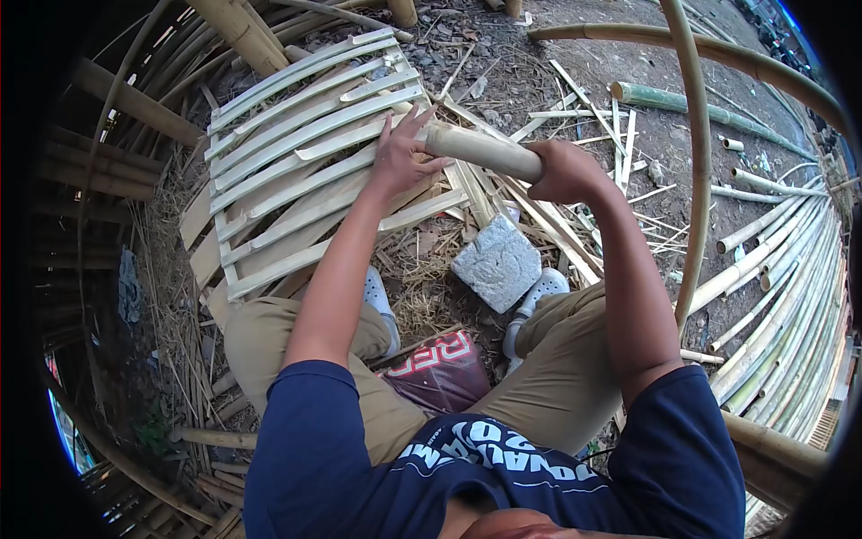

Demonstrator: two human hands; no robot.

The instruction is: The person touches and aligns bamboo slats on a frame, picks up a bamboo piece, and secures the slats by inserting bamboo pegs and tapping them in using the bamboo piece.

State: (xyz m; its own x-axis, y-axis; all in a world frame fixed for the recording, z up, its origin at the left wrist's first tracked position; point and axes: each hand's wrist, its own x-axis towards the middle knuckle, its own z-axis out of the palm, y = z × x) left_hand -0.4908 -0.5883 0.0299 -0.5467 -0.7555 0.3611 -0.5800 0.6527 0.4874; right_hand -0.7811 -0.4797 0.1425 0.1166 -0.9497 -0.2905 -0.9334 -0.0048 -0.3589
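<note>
A short, thick bamboo piece (485, 151) is held nearly level in front of me. My right hand (572, 172) wraps around its right end. At the other end is my left hand (401, 158), its fingers spread apart around the tip; whether they touch it is hard to tell. Beneath and beyond my left hand lies a slatted panel of pale split bamboo strips (305, 148) on crosspieces. A square, pale stone block (497, 262) sits on the ground between my feet, below the bamboo piece.
Long bamboo poles (781, 314) lie stacked at the right. A thick green pole (700, 112) rests on the dirt farther back, near scattered split strips (621, 144). A curved upright pole (699, 171) stands close to my right arm. A dark red printed sack (440, 373) lies between my legs.
</note>
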